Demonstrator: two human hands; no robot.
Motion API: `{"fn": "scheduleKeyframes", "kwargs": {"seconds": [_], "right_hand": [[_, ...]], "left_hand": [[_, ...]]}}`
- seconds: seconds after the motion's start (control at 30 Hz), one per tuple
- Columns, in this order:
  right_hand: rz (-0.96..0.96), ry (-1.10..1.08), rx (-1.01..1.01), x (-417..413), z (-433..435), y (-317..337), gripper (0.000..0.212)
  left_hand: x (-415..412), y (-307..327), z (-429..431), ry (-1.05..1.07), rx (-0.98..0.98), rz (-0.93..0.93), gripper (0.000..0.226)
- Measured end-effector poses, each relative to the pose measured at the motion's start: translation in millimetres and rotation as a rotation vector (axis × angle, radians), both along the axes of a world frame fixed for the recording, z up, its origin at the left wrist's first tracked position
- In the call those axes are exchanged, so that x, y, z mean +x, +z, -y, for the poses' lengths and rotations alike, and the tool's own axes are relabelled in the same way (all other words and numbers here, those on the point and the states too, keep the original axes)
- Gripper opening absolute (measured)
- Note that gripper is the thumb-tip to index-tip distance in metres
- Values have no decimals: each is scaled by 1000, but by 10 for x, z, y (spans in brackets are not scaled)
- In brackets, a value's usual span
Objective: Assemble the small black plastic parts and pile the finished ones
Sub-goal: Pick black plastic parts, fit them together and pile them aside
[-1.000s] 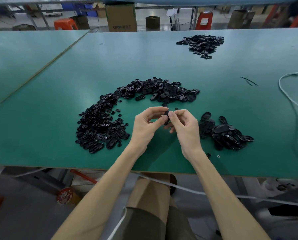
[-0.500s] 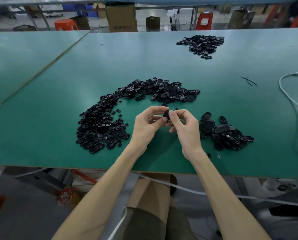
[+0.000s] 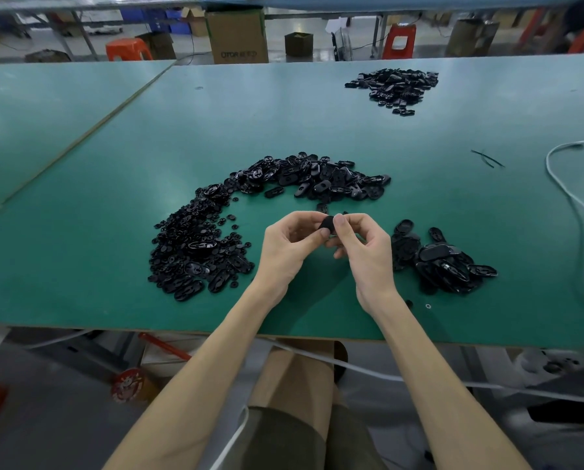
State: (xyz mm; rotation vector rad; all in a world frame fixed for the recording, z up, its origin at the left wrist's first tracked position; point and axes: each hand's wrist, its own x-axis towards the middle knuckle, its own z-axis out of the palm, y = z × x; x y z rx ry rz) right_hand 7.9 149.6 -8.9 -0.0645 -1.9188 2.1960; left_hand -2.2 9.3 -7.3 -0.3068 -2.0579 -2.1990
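A small black part [image 3: 327, 224] is pinched above the green table [image 3: 317, 123], held btwn both hands at centre frame, just over the near edge area. The left hand [image 3: 285, 247] is closed on the part's left side w/ thumb and forefinger; the right hand [image 3: 365, 251] is closed on its right side, thumb tip seen pressed on top, other fingers curled under. Only a rounded black edge of the part is seen; whether it's one piece or two can't be told. A large curved heap of loose parts [image 3: 199, 245] is spread to the left of the hands and arcs round behind them, w/ small round pieces on the left and bigger oval shells [image 3: 321, 179] at the back. A smaller pile of oval pieces [image 3: 443, 262] lies just right of the right hand, touching the table, apart from the big heap. A third pile [image 3: 394, 86] sits far back, well apart from the rest. A white cable [image 3: 575, 205] runs along the table's right side. A cardboard box [image 3: 238, 35] and orange stools [image 3: 127, 49] are seen on the floor beyond the table. Both forearms are bare.
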Motion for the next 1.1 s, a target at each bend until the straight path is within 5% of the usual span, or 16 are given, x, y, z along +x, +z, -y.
{"fn": "scheduleKeyframes", "kwargs": {"seconds": [1.1], "right_hand": [[-25, 32, -23, 3, -25, -9, 5]], "left_hand": [[5, 14, -6, 15, -11, 57, 15]]}}
